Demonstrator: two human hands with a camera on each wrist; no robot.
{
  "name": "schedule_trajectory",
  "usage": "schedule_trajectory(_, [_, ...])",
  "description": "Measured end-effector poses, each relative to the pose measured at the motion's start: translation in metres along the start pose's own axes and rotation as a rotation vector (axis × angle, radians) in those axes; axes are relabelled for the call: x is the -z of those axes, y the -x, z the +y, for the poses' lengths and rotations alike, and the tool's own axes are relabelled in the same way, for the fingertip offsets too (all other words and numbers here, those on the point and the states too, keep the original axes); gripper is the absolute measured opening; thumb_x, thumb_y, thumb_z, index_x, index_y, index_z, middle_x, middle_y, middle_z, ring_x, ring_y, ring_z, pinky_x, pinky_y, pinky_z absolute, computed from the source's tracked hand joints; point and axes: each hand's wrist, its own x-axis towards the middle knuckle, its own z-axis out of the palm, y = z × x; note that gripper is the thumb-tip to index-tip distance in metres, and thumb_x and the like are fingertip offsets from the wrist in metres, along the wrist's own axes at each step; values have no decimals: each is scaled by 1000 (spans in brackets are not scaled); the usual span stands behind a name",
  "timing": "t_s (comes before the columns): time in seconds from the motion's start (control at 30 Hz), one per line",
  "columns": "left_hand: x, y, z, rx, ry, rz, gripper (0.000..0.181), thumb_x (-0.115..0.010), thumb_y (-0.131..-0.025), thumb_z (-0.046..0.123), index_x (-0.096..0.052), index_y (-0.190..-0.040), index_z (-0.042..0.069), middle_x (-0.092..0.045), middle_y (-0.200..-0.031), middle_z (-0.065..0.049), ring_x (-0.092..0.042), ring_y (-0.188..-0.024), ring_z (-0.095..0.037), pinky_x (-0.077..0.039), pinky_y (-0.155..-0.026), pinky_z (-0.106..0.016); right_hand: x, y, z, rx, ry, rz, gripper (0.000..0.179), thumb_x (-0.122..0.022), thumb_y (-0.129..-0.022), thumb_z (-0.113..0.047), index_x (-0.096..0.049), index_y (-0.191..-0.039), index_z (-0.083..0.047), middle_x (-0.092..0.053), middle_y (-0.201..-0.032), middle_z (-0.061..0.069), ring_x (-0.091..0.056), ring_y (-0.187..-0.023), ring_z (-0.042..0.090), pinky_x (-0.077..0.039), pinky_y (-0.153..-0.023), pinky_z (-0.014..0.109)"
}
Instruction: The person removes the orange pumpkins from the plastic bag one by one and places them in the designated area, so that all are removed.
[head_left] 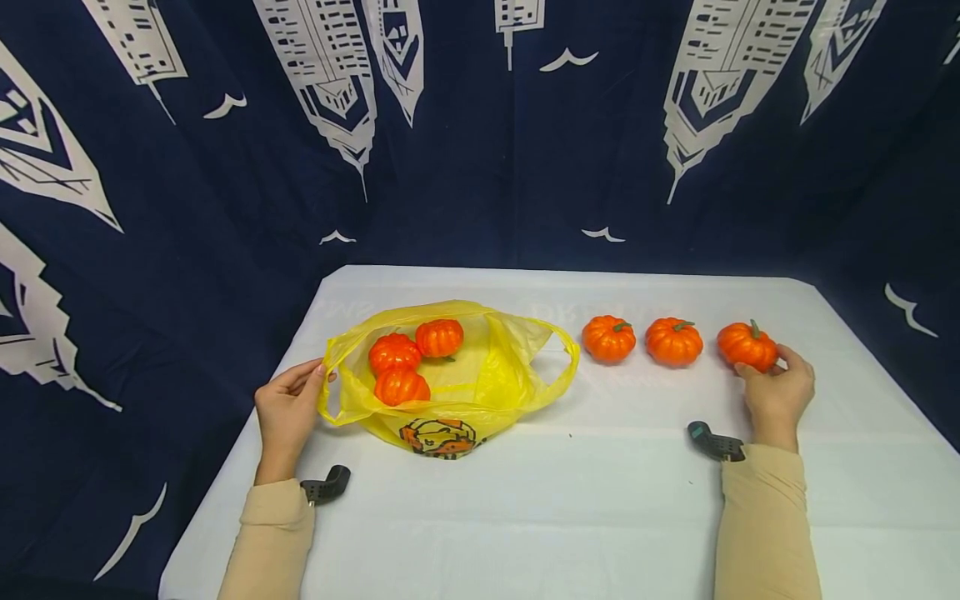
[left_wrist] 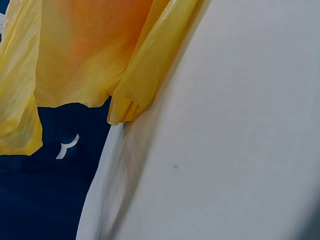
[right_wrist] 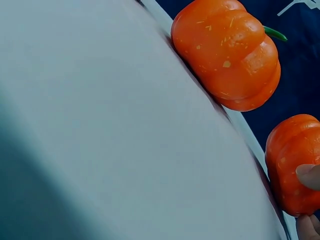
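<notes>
My left hand (head_left: 288,412) pinches the left handle of a yellow plastic bag (head_left: 513,379), which lies with its mouth spread wide. Inside, three small orange pumpkins (head_left: 439,338) sit clustered toward the left. At the right of the table, my right hand (head_left: 782,400) grips a pumpkin (head_left: 747,347) with a green stem, thumb on its near side and fingers round its right. In the right wrist view the thumb presses on that pumpkin (right_wrist: 287,150). The left wrist view has the bag's yellow film (left_wrist: 145,75), with orange showing through it.
Two more pumpkins, a middle one (head_left: 674,342) and a left one (head_left: 608,339), stand in a row between bag and right hand. The white-covered table (head_left: 525,517) ends at a dark blue curtain (head_left: 480,167) with white city prints.
</notes>
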Motion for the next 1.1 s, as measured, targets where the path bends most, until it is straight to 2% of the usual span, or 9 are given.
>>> schedule_trajectory(0.13, [0,0,0,3,16,-4,19,-73,-90,2,-74,-106,-8,-70,-79,24,-73,-71,0,-56,-65,-10,0,1,-2,7,6,-15,70,-63,-96,-16,-30,-158,-14,-32,-161,12,-43,-135,31,-42,-115,35])
schedule_trajectory(0.5, [0,0,3,-16,27,0,18,-72,-90,1,-74,-104,-10,-70,-77,25,-73,-70,1,-56,-64,-10,-2,3,-5,1,-19,-36,72,-59,-98,-12,-22,-159,-12,-29,-163,14,-37,-147,33,-37,-119,40])
schedule_trajectory(0.73, [0,0,3,-15,42,-2,18,-72,-90,0,-74,-104,-10,-70,-77,26,-72,-70,2,-57,-65,-11,-2,6,-6,-3,-3,-31,69,-58,-98,-12,-25,-158,-10,-31,-161,16,-37,-145,34,-38,-119,41])
schedule_trajectory(0.97, [0,0,3,-11,35,2,18,-72,-91,2,-74,-104,-9,-70,-77,26,-72,-70,2,-57,-64,-11,1,9,-9,-41,5,-30,69,-55,-98,-12,-23,-158,-8,-31,-161,17,-42,-134,35,-41,-117,43])
schedule_trajectory(1.1, [0,1,3,-17,33,5,17,-72,-90,2,-75,-104,-9,-70,-77,24,-72,-70,1,-56,-63,-11,4,10,-10,-35,37,-56,70,-56,-97,-12,-22,-158,-4,-29,-162,19,-40,-135,37,-38,-119,47])
